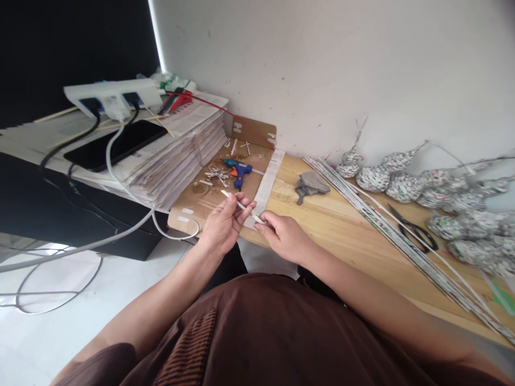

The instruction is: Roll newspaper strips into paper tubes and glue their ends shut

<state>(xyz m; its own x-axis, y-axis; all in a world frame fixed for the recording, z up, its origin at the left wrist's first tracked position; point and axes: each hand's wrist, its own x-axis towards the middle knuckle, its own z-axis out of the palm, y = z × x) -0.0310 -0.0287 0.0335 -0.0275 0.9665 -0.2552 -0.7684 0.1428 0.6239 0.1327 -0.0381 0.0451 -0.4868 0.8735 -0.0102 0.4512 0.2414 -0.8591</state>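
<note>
A short white paper stick (242,206) spans my two hands above the table's front edge. My left hand (225,222) is palm up, with the stick held between its thumb and fingers. The thumb and fingers of my right hand (281,233) pinch the stick's right end. Just beyond my hands, a blue glue gun (241,172) lies on a brown cardboard sheet (255,155), beside scattered white paper bits (217,174).
Stacked newspapers (181,155) stand at the left, carrying a phone (116,143) and a power strip (112,96) with trailing cables. Rightward lie a grey cloth (311,185), long paper rods (374,220), black scissors (414,229) and several woven paper shapes (372,178).
</note>
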